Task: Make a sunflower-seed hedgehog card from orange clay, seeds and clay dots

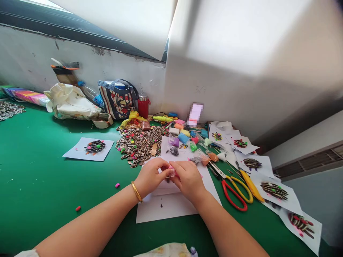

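Broadly, a green tabletop carries everything, its far edge running along the wall. Towards that far edge, left of the middle, a white cloth bag slumps beside an upright striped bag. Nearer in spreads a heap of striped seeds, some coloured. White sheets of paper lie by the middle of the near edge, just right of the heap. Along the right edge, several seed-picture cards overlap in a row; beside them rest open scissors and a yellow cutter. Small bagged lumps of coloured clay crowd between the heap and those cards. Over the paper, the left hand and right hand meet, fingers pinched narrow around a small pink piece in clear wrap, partly hidden by them. Smallest, a pink seed and a red seed lie apart, towards the near left corner.
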`<control>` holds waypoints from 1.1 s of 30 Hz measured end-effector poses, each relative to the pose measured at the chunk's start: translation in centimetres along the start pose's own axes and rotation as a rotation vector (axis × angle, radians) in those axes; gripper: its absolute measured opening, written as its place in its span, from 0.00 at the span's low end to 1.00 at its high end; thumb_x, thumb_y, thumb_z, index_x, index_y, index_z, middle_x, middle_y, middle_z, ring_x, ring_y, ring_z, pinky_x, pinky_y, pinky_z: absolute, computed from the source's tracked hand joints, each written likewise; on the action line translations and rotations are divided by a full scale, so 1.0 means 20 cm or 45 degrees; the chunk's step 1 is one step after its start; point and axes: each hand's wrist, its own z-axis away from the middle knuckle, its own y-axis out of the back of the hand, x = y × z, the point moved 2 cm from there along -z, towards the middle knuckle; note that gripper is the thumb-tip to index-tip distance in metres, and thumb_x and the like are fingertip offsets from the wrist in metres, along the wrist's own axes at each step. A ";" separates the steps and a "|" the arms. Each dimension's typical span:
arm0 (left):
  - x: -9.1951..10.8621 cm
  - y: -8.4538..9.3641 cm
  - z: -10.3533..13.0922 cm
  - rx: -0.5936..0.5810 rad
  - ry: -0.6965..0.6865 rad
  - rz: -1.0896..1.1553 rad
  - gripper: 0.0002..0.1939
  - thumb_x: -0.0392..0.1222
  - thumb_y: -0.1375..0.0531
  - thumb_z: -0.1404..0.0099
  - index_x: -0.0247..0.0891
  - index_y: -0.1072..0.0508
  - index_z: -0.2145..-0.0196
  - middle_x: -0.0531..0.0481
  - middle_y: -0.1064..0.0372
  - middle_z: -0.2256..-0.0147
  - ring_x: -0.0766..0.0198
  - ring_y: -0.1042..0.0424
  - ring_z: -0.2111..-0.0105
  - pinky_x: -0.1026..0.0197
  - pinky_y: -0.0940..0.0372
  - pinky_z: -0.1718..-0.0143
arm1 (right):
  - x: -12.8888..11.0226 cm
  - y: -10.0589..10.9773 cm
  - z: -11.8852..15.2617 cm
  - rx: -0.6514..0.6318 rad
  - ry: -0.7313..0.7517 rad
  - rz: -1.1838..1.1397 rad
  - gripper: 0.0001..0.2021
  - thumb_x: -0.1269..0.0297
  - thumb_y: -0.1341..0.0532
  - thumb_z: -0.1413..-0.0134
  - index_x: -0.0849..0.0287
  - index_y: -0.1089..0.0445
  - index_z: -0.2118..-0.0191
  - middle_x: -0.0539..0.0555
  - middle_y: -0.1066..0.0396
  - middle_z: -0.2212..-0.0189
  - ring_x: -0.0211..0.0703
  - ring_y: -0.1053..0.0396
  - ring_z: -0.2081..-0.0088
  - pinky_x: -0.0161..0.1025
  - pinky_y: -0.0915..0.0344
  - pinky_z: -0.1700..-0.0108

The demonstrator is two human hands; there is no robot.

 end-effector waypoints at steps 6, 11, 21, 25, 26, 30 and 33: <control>0.01 0.02 0.00 0.021 -0.062 0.004 0.06 0.44 0.37 0.39 0.40 0.25 0.71 0.52 0.27 0.69 0.63 0.30 0.67 0.60 0.37 0.62 | 0.01 -0.02 0.01 -0.014 0.002 -0.022 0.14 0.66 0.47 0.36 0.58 0.32 0.47 0.58 0.26 0.60 0.48 0.31 0.59 0.44 0.41 0.57; 0.02 0.01 0.00 0.033 -0.077 -0.048 0.03 0.40 0.36 0.40 0.39 0.26 0.71 0.52 0.28 0.70 0.63 0.32 0.68 0.60 0.36 0.64 | 0.01 -0.02 0.01 0.013 0.006 -0.055 0.15 0.68 0.45 0.39 0.60 0.34 0.47 0.57 0.26 0.61 0.48 0.31 0.59 0.44 0.40 0.57; -0.01 0.03 0.00 0.071 -0.174 -0.015 0.03 0.40 0.39 0.37 0.40 0.26 0.67 0.51 0.26 0.67 0.63 0.30 0.65 0.59 0.35 0.61 | 0.03 -0.01 0.01 0.064 -0.127 -0.206 0.07 0.67 0.42 0.43 0.58 0.32 0.59 0.55 0.27 0.64 0.47 0.31 0.61 0.43 0.39 0.58; 0.00 0.05 -0.01 0.017 -0.320 -0.002 0.07 0.42 0.40 0.35 0.42 0.24 0.60 0.50 0.25 0.65 0.63 0.28 0.63 0.58 0.34 0.58 | 0.04 0.01 0.02 0.071 -0.156 -0.277 0.07 0.67 0.44 0.43 0.57 0.32 0.59 0.54 0.27 0.66 0.45 0.32 0.64 0.40 0.38 0.61; 0.00 0.05 -0.01 -0.003 -0.346 -0.007 0.08 0.42 0.40 0.35 0.43 0.24 0.59 0.49 0.25 0.65 0.63 0.28 0.64 0.59 0.34 0.58 | 0.04 0.01 0.02 0.057 -0.176 -0.301 0.06 0.67 0.44 0.42 0.57 0.32 0.60 0.53 0.27 0.67 0.44 0.32 0.65 0.40 0.38 0.62; 0.01 0.05 -0.01 -0.050 -0.409 -0.086 0.07 0.42 0.42 0.34 0.42 0.24 0.61 0.49 0.25 0.66 0.62 0.28 0.63 0.59 0.34 0.58 | 0.05 -0.01 0.03 -0.029 -0.248 -0.426 0.05 0.66 0.44 0.42 0.57 0.32 0.61 0.52 0.29 0.69 0.43 0.33 0.66 0.38 0.38 0.64; 0.02 0.05 0.00 -0.025 -0.431 -0.168 0.07 0.40 0.43 0.33 0.40 0.25 0.62 0.48 0.26 0.67 0.62 0.28 0.63 0.59 0.34 0.59 | 0.04 -0.01 0.03 -0.044 -0.288 -0.513 0.06 0.65 0.45 0.41 0.57 0.32 0.61 0.52 0.29 0.69 0.42 0.34 0.67 0.37 0.37 0.65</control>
